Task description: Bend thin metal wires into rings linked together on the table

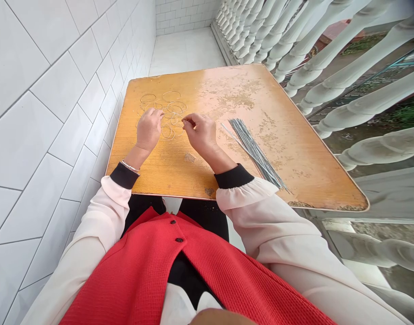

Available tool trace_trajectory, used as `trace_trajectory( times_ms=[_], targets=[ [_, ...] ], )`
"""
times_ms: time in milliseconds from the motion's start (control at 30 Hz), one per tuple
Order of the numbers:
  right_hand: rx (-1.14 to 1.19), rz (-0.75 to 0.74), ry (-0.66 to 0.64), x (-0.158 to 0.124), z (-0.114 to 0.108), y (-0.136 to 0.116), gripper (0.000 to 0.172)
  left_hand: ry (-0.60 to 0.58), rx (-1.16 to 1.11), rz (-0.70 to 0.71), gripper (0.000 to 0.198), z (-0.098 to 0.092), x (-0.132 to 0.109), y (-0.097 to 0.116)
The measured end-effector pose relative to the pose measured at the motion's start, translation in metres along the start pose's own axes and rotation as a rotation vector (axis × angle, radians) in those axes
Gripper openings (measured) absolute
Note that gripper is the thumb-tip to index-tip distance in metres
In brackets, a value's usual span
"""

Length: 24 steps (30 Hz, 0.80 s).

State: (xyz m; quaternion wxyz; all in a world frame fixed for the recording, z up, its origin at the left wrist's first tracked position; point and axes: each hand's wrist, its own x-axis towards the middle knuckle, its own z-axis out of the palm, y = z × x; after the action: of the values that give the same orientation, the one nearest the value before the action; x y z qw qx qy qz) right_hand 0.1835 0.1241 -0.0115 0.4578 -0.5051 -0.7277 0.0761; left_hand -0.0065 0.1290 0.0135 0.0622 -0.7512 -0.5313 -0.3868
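Observation:
My left hand (149, 128) is closed in a pinch over the left half of the table, at the near side of several thin wire rings (172, 95). Facing it across a small gap, my right hand (202, 131) pinches with thumb and forefinger. A thin curved wire shows between the fingertips, hard to tell apart from the rings lying behind it. To the right of my right hand lies a bundle of straight grey wires (256, 151), slanting toward me, with one wire splayed off its left side.
The worn wooden table (288, 135) has peeling patches and rounded corners. A white tiled wall (67, 85) runs close along the left. White balusters (342, 95) line the right side. Pale floor (186, 49) shows beyond the table's far edge.

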Motion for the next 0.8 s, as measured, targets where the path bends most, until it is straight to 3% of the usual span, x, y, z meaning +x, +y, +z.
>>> trace_trajectory(
  times_ms=[267,500,800],
  targets=[
    [0.095,-0.029,0.095,0.0,0.003,0.001,0.018,0.041,-0.166,-0.04,0.017,-0.004,0.002,0.003],
    [0.244,0.04,0.09,-0.002,0.0,-0.009,0.017,0.055,-0.267,-0.05,0.017,-0.007,0.003,0.007],
    [0.268,0.062,0.1,-0.003,-0.003,-0.009,0.014,0.021,-0.221,-0.058,0.017,-0.009,0.002,0.007]
  ],
)
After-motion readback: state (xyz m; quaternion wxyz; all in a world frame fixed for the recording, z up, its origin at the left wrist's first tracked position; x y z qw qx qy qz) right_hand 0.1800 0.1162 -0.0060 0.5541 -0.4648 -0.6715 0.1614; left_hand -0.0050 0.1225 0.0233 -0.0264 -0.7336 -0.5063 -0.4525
